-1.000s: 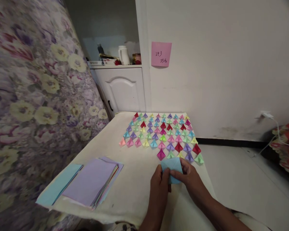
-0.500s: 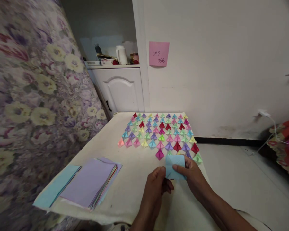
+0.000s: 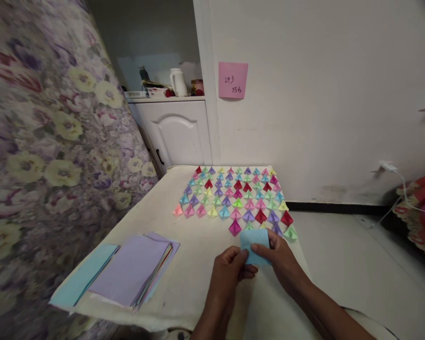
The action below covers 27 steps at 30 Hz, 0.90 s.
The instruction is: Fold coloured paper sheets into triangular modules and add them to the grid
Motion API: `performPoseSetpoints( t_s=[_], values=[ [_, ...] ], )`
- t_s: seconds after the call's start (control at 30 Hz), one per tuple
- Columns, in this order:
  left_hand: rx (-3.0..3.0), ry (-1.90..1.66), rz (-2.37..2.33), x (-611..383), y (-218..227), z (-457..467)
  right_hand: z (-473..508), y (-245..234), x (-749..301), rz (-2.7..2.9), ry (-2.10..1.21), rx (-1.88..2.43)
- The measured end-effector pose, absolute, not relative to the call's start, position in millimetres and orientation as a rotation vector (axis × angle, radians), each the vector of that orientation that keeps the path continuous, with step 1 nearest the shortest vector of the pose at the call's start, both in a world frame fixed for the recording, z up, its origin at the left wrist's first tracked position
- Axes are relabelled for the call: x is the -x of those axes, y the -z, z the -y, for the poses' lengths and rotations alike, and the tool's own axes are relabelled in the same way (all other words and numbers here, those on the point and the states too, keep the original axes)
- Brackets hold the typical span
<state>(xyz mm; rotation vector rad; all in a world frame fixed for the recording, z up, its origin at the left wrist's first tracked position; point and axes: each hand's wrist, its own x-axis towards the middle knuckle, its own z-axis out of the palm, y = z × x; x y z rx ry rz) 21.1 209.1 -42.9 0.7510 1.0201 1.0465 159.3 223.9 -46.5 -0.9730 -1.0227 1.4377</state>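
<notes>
A small light-blue square of folded paper [image 3: 254, 240] is held up over the near right part of the table. My right hand [image 3: 281, 255] pinches it from the right, thumb on its face and fingers behind. At its lower left corner, my left hand [image 3: 230, 268] grips the paper between thumb and fingers. Just beyond, several rows of small folded paper pieces [image 3: 235, 227] in many colours stand on the pale cloth-covered table [image 3: 187, 264].
On the table's left lie a stack of lilac paper sheets [image 3: 131, 269] and a stack of light-blue paper [image 3: 83, 274]. A floral curtain [image 3: 63, 141] hangs at the left. Behind are a white cabinet [image 3: 179, 134] and a wall with a pink note [image 3: 233, 80].
The blue paper has shifted slightly left. My left thumb, formerly at the paper's left edge, now presses on its lower left corner. My right hand keeps its hold.
</notes>
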Motion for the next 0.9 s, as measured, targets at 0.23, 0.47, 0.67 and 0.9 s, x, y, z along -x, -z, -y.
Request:
performPoseSetpoints(
  t_s=[0.23, 0.47, 0.67, 0.9],
  values=[
    [-0.97, -1.079, -1.115, -19.1, 48.0, -210.7, -224.2, 47.4, -157.5, 1.048, -1.375, 1.02],
    [-1.057, -1.16, -1.117, -15.7, 50.0, -212.1, -221.9, 45.1, -156.6, 1.094, -1.37, 1.005],
    [-1.018, -1.091, -1.079, -19.2, 48.8, -210.5, -223.5, 43.1, -160.4, 1.077, -1.406, 1.087],
    [-1.099, -1.059, -1.074, -19.6, 48.3, -209.4, -223.8, 41.5, -161.3, 0.995, -1.485, 1.062]
  ],
)
